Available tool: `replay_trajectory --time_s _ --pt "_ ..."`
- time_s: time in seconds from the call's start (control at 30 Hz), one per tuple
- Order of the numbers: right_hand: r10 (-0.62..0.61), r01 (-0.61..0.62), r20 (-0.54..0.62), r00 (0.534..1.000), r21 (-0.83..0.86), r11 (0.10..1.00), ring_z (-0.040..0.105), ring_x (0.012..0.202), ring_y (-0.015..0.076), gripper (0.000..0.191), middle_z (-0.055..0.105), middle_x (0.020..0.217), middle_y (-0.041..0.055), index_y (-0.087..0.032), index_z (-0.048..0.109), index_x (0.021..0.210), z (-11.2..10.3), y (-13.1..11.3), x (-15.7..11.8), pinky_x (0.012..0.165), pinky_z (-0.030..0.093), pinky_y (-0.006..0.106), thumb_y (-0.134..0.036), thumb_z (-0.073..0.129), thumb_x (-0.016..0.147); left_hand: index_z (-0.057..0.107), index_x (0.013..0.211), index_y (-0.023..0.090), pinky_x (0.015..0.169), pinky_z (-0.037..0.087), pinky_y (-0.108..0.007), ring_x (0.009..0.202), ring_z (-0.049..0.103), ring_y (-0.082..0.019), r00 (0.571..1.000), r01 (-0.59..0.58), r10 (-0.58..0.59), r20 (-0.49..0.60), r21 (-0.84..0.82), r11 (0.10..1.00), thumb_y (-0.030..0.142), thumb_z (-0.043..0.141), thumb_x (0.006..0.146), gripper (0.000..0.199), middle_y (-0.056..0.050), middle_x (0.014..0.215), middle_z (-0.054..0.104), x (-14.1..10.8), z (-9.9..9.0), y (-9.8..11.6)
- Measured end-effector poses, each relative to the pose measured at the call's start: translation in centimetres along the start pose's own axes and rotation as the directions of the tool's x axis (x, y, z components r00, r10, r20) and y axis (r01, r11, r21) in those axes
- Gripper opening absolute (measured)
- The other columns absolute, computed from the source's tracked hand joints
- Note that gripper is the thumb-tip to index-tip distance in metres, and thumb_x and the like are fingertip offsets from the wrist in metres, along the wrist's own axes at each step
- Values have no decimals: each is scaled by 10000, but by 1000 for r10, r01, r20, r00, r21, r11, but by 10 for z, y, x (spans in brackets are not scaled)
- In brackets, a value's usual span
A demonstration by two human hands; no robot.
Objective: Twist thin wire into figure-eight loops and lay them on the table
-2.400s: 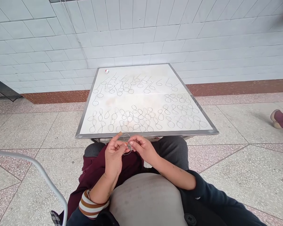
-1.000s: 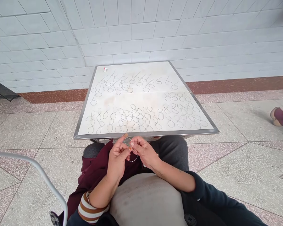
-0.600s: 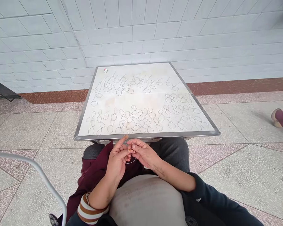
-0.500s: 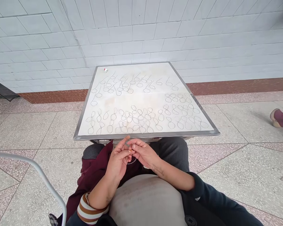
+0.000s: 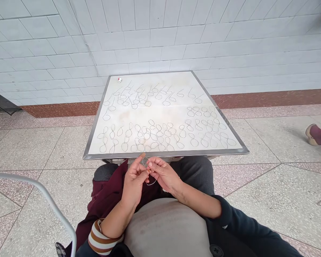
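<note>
Above my lap, just before the table's near edge, my left hand [image 5: 134,180] and my right hand [image 5: 163,173] meet at their fingertips. Between them is a thin looped wire [image 5: 151,184], pale, with one loop rising above the fingers and another hanging below. Both hands pinch it where the loops cross; the exact crossing is hidden by the fingertips. My left index finger points up toward the table edge. On the table lie several figure-eight wire loops [image 5: 194,140] in the near rows, and several single-loop wires with straight tails [image 5: 180,94] farther back.
The white table [image 5: 149,113] has a grey metal rim and stands against a tiled wall [image 5: 163,35]. A small red and white object [image 5: 120,80] sits in its far left corner. A curved grey tube [image 5: 46,198] is at left. Another person's shoe [image 5: 317,135] shows at right.
My left fingers have opened slightly and shifted a little left, so the upper loop shows more clearly. The wires on the table have not moved.
</note>
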State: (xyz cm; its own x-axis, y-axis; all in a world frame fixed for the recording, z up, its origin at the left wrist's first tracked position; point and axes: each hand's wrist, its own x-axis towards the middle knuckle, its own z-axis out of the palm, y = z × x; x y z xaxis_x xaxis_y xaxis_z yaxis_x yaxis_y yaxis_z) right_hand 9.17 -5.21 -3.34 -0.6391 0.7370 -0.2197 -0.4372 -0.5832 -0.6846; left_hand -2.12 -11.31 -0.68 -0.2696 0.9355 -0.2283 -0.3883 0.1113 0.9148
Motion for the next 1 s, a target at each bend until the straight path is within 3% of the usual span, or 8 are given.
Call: replay_trajectory --time_s 0.27,0.47,0.63,0.73,0.9,1.0 --pt "-67 61 -17 998 -217 974 470 603 88 202 573 705 -30 -200 650 849 -5 -5 -1 587 407 230 -361 739 766 488 1382 261 586 484 -215 616 510 -103 997 -78 71 40 197 977 224 653 791 615 36 702 542 -4 -2 1" --pt "-166 171 53 985 -474 864 461 564 91 178 573 643 -36 -207 690 854 -8 -12 0 557 381 237 -377 685 801 487 1385 273 510 472 -198 588 468 -110 989 -145 131 66 321 936 205 628 785 619 33 688 509 -8 1 3" --pt "-203 187 42 978 -599 778 460 527 93 192 587 634 -27 -207 694 799 -3 -17 -2 524 389 241 -390 644 831 560 1329 286 584 452 -224 574 448 -113 972 -227 227 52 433 872 115 623 741 616 30 657 528 -10 1 1" --pt "-284 265 90 955 -689 674 493 556 108 193 621 690 -12 -225 701 795 -1 -17 -4 551 420 258 -380 609 864 601 1294 287 593 440 -242 566 448 -124 969 -235 243 44 462 855 94 627 729 597 16 659 544 -9 0 -2" --pt "-443 443 266 856 -819 364 611 744 174 231 690 772 15 -253 715 771 -2 -15 -3 746 474 332 -317 549 918 611 1285 283 589 435 -245 572 453 -128 968 -230 251 26 497 836 98 633 735 581 5 689 566 -6 -2 -6" --pt "-501 476 283 818 -822 314 632 768 169 181 714 821 18 -250 717 826 -5 -13 -1 747 490 319 -292 564 913 531 1357 273 596 443 -232 570 458 -114 966 -242 253 49 510 825 126 604 780 600 28 678 535 -6 -2 -6"
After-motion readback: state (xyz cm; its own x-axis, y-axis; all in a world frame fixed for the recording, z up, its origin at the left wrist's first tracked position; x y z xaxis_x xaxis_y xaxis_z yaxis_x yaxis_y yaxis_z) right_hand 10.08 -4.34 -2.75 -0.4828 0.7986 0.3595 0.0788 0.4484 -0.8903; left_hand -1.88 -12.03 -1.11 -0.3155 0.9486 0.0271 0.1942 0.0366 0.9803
